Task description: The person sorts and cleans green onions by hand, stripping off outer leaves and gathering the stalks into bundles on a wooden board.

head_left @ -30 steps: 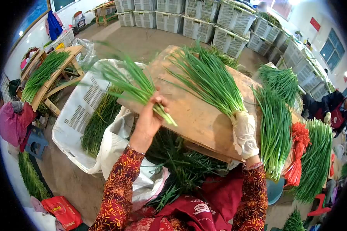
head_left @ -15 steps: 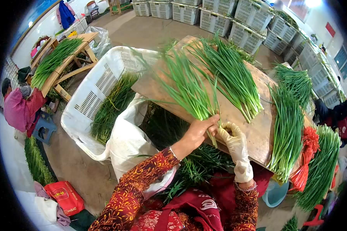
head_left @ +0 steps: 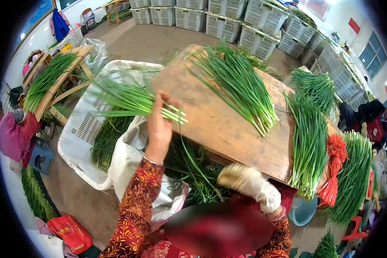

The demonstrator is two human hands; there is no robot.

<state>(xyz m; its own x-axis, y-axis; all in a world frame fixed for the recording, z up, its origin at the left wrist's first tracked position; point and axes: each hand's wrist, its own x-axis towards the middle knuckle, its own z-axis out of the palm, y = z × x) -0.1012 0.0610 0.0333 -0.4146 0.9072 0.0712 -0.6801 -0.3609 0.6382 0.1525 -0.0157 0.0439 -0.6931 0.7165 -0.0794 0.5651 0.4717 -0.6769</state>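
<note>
My bare left hand (head_left: 160, 129) is closed round a small bunch of garlic chives (head_left: 131, 102), raised at the board's left edge with the white stem ends pointing right. My right hand (head_left: 245, 182), in a pale glove, is smeared by motion below the board's front edge; its fingers do not show clearly. Between the hands a long loose blade (head_left: 189, 155) hangs over a dark heap of chives (head_left: 202, 182). A bigger pile of chives (head_left: 241, 84) lies on the wooden board (head_left: 185, 81).
Left of the board stand a white crate (head_left: 79, 133) and a white sack (head_left: 124, 159). To the right are bundled chives (head_left: 309, 142), red ties (head_left: 334, 163) and a blue basin (head_left: 303, 210). Stacked crates (head_left: 223, 26) line the back; a person (head_left: 17, 133) sits at far left.
My left hand has swung left and up with the chives, tilting them sideways. My right hand has left the bunch and dropped down and left, below the board edge.
</note>
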